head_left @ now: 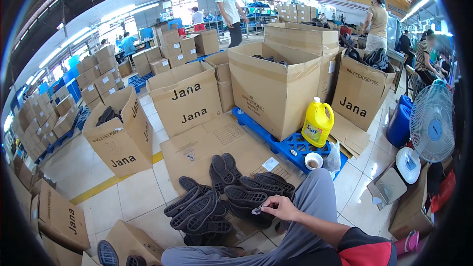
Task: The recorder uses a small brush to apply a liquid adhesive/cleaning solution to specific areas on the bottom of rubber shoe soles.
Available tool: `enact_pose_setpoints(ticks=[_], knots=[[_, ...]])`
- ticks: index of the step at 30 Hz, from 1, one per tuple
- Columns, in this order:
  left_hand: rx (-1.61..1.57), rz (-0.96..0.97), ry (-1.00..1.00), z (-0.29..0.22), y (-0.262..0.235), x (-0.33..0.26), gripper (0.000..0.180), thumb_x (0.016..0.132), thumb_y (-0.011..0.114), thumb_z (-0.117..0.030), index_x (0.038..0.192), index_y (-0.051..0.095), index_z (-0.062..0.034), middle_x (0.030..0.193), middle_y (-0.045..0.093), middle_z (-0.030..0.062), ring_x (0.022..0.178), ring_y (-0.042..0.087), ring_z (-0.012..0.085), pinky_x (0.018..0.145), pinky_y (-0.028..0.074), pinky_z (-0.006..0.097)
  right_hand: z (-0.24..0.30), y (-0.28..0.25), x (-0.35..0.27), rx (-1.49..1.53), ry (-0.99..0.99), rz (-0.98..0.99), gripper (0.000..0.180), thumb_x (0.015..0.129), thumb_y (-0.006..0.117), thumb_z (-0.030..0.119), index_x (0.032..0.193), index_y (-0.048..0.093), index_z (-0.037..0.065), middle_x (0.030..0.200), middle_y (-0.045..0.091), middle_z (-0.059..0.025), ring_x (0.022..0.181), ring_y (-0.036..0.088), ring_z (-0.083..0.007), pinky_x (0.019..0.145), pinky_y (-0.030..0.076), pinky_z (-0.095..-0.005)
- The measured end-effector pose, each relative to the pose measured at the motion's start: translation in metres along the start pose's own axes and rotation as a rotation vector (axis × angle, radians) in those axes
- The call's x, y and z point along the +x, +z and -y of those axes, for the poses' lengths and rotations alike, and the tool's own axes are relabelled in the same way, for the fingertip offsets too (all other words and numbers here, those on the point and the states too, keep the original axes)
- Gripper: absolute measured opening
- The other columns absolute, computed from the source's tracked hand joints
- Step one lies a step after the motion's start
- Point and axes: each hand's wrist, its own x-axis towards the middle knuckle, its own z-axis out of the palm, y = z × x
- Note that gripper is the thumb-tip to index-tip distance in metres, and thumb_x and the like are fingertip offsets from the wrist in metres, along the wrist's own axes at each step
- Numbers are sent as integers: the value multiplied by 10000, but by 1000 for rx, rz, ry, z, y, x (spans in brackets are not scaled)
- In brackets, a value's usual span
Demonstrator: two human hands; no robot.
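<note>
My right hand (282, 209) reaches in from the lower right, fingers closed in a pinch. Between the fingertips is a small pale, shiny piece (256, 211), too small to name. It hovers at the edge of a stack of black shoe soles (245, 196) by my bent knee. More black soles (199, 214) lie in an overlapping heap to the left, several with their gridded side up. Another pair of soles (224, 167) rests just beyond, on a flattened cardboard sheet (189, 150). My left hand does not show.
Open cartons (182, 101) surround the floor space, some with soles inside. On a blue pallet (268, 140) stand a yellow jug (318, 123), a white cup (313, 160) and a large carton (273, 88). A fan (433, 123) stands at right. Other people work farther back.
</note>
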Motion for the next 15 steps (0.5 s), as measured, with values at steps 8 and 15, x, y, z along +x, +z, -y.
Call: enact_pose_setpoints(ticks=[8,15], knots=[[438,142,250,3,-12,27,561,899,299,-424,1222,470,0,1255,459,220,1188,409,355,977,335,410,7,11,-5,-76,-25,-4,145,783,685,202,808,655,63,691,592,-29,585,514,-63,537,419,-227],[774,91,150,-10,14,-6,534,935,201,-408,1290,404,-65,1295,432,179,1215,374,353,1031,281,421,18,18,-7,-117,-51,29,132,771,686,195,798,650,71,746,627,-40,688,569,-124,599,452,-266]])
